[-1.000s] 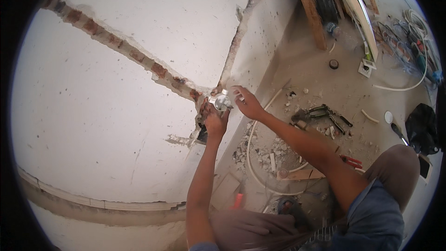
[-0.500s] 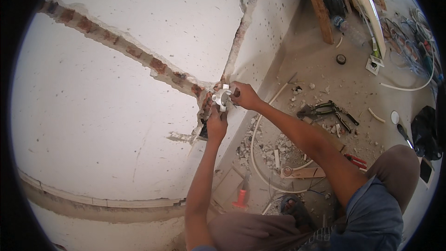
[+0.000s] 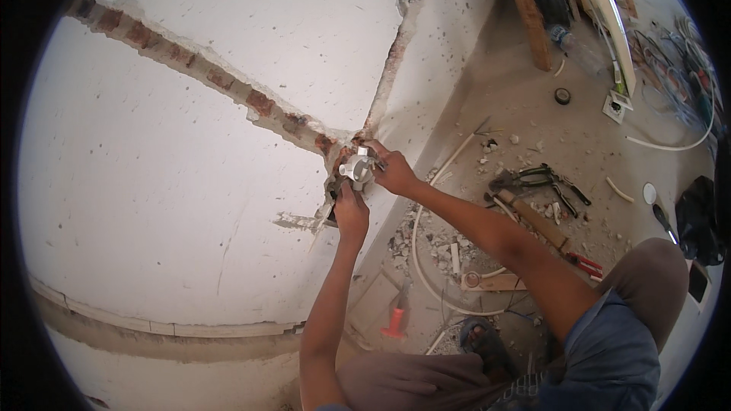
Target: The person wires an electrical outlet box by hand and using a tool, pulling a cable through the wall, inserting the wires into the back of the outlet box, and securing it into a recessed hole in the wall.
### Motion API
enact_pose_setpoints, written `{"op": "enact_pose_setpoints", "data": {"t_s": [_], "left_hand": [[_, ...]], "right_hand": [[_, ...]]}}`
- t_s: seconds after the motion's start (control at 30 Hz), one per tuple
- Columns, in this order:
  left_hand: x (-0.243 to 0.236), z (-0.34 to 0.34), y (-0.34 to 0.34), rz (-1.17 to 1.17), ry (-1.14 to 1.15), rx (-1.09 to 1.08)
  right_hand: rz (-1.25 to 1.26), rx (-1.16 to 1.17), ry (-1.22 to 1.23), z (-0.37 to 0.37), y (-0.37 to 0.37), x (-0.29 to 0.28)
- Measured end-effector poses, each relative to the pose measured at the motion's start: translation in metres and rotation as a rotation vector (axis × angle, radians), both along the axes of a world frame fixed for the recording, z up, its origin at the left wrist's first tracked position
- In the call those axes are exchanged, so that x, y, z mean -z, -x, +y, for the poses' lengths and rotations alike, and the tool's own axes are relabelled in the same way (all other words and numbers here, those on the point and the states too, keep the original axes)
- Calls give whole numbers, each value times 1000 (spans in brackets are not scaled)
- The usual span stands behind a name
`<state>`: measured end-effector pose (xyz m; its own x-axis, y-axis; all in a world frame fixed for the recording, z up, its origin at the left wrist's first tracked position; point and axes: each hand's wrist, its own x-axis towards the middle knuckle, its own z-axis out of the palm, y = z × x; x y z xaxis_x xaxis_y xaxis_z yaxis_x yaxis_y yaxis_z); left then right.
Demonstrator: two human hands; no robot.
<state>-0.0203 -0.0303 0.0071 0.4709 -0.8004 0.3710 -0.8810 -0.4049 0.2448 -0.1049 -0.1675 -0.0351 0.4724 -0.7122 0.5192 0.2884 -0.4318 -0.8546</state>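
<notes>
A round white plastic junction box (image 3: 356, 170) with short stubs is between my two hands, in front of the rough hole where the wall grooves meet. My left hand (image 3: 352, 211) grips its lower side with thumb and fingers. From the right, my right hand (image 3: 394, 170) is closed at the box's edge, its fingertips partly hidden. The chiselled groove (image 3: 221, 82), with bare brick showing, runs up to the left from the hole. A narrower groove (image 3: 390, 65) climbs away from it. Below my hands, a dark recess (image 3: 332, 217) shows in the wall.
On the floor to the right lie pliers (image 3: 542, 180), a hammer with a wooden handle (image 3: 537, 219), black tape (image 3: 562, 97) and rubble (image 3: 434, 240). A white cable (image 3: 415, 247) curves along the wall's foot. An orange-handled tool (image 3: 394, 323) lies nearer me. Wooden legs (image 3: 525, 11) stand at the far right.
The junction box has moved slightly left and down, closer into the hole, and has turned a little. Both hands moved with it; my right hand reaches further over its edge.
</notes>
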Motion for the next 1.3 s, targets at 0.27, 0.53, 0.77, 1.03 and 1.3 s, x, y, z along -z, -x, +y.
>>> {"op": "enact_pose_setpoints", "data": {"t_s": [0.27,0.53,0.77,1.03,1.3], "left_hand": [[-7,1,8,-31,141,106],[-2,-8,-3,-177,22,-11],[-6,-12,0,-184,22,-48],[-4,-19,-1,-174,87,-61],[-13,-36,2,-235,-175,-222]], "right_hand": [[163,134,-91,13,-28,15],[149,-75,47,-6,12,-5],[151,-126,209,-25,-7,0],[153,9,145,-12,-22,12],[223,-281,105,-22,-7,3]]}}
